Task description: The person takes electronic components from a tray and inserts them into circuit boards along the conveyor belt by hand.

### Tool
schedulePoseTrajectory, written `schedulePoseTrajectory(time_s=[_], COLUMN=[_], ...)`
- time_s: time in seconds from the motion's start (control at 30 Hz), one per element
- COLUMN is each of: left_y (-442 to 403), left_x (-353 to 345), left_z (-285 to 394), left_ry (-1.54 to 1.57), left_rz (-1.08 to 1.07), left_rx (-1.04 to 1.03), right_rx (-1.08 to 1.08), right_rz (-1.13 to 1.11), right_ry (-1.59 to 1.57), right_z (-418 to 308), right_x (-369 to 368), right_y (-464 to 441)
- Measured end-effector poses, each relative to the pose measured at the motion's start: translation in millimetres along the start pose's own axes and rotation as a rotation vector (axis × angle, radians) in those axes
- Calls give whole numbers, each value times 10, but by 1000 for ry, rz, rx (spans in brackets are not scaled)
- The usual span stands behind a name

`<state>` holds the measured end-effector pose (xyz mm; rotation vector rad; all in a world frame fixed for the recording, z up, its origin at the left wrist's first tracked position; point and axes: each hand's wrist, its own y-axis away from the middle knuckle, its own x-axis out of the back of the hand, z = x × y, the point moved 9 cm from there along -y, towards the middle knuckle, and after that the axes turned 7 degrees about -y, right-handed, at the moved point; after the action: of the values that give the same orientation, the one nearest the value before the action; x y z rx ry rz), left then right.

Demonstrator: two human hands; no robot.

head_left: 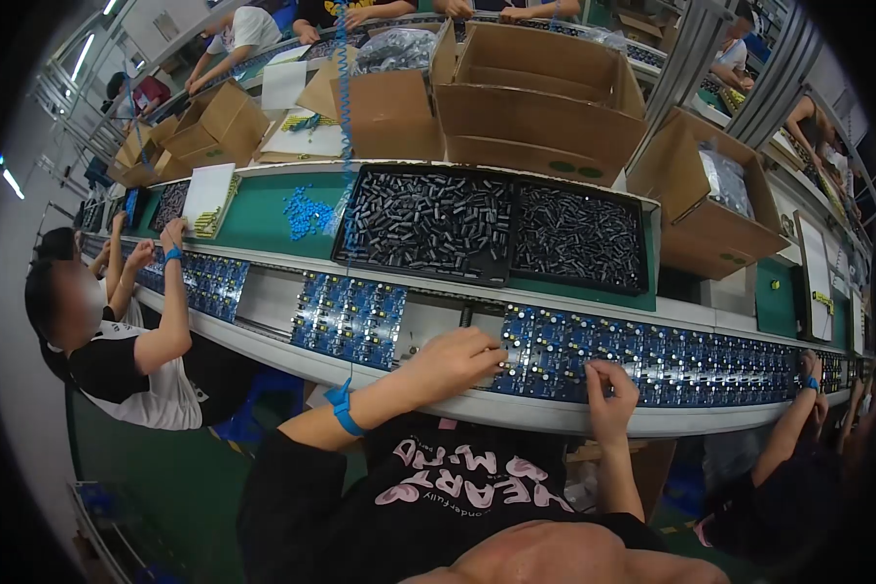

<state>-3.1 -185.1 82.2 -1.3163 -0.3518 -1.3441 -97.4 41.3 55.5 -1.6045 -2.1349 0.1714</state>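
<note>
My left hand [455, 364], with a blue strap [344, 409] round its wrist, reaches to the left edge of a panel of blue circuit boards [547, 341]. Its fingers are curled together; whatever they hold is hidden. Over the lower part of the boards is my right hand [612, 397], thumb and forefinger pinched, with anything between them too small to make out. Small dark, white and yellow parts dot the boards. Beyond my hands stand a black tray [507, 230] of black cylindrical components [426, 219] and a second tray of smaller black cylindrical components [579, 237].
Another circuit board panel [348, 316] lies left on the conveyor line [263, 298]. Blue disc-shaped components [307, 213] lie on the green bench. Cardboard boxes [545, 127] stand behind the trays, and a coiled blue cord [345, 117] hangs down. Co-workers [131, 341] sit on both sides.
</note>
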Motion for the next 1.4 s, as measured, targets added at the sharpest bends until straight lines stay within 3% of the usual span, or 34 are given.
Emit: schedulePoseTrajectory(time_s=[0.07,0.27,0.37,0.43,0.5,0.57,0.6,0.67,0.7,0.77,0.97,1.07,1.13,1.2,1.4], left_y=[121,1057,1630,2100,2351,2524,2487,2426,2418,2400,2417,2383,2376,2373,2464], left_x=[217,971,1199,1344,1353,1356,1349,1333,1332,1315,1345,1319,1304,1300,1321], left_z=[-79,-749,-949,-1125,-1261,-1350,-1345,-1303,-1301,-1305,-1331,-1358,-1372,-1371,-1345], left_ry=[-22,-299,-452,-484,-513,-547,-541,-573,-571,-623,-508,-487,-464,-452,-463], left_rz=[68,400,472,642,662,708,706,677,679,620,638,611,608,613,682], left_rx=[48,631,746,926,952,976,967,977,970,963,1035,1029,1023,1019,1044], right_rx=[-16,-33,-32,134,148,551,547,800,801,1011,1208,1325,1549,1512,1390], right_rz=[2,-3,-36,-178,-253,-432,-424,-530,-523,-615,-755,-565,-313,-428,-378], right_ry=[-3,-5,-8,105,160,285,291,373,376,388,91,39,553,400,604], right_z=[22,45,-5,-229,-486,-1189,-1373,-1861,-2041,-2452,-3315,-3577,-3604,-3593,-3487], right_x=[-6,-13,-64,-193,-235,-412,-400,-522,-553,-719,-1140,-1203,-1187,-1177,-1075], right_y=[13,20,15,-19,-122,-186,-282,-250,-323,-247,21,262,512,498,385])
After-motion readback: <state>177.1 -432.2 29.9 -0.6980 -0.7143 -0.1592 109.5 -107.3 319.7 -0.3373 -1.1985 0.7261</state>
